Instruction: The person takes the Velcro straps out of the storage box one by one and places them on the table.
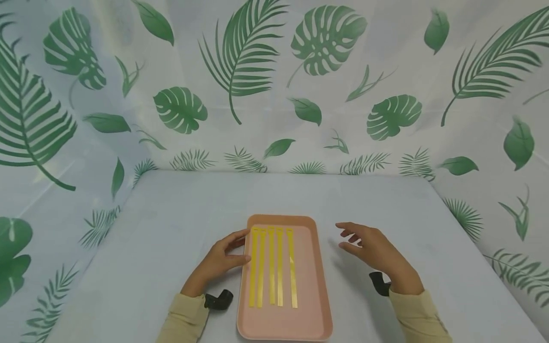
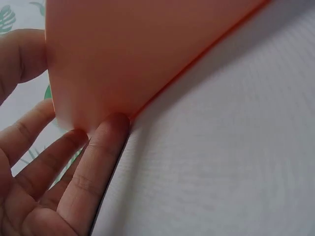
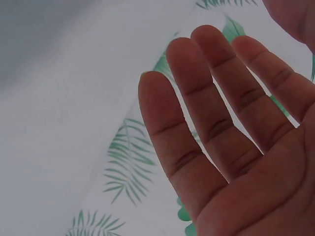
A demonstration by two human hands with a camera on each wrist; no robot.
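Observation:
A pink tray (image 1: 309,286) lies lengthwise on the table in the head view. Inside it, several flat yellow strips (image 1: 272,267), each with a wider far end, lie side by side toward the left. My left hand (image 1: 225,255) is at the tray's left long side, thumb tip at the rim. In the left wrist view, relaxed fingers (image 2: 86,182) touch the tray's outer wall (image 2: 113,64), while the thumb's tip is hidden behind its edge. To the right of the tray, my right hand (image 1: 371,245) is held apart from it, fingers loosely extended and holding nothing.
The table (image 1: 193,195) has a pale cover. Behind it and at both sides hangs a white sheet (image 1: 266,95) printed with green leaves. Black straps with camera mounts (image 1: 219,300) are on both wrists, just below the beige sleeves (image 1: 184,317).

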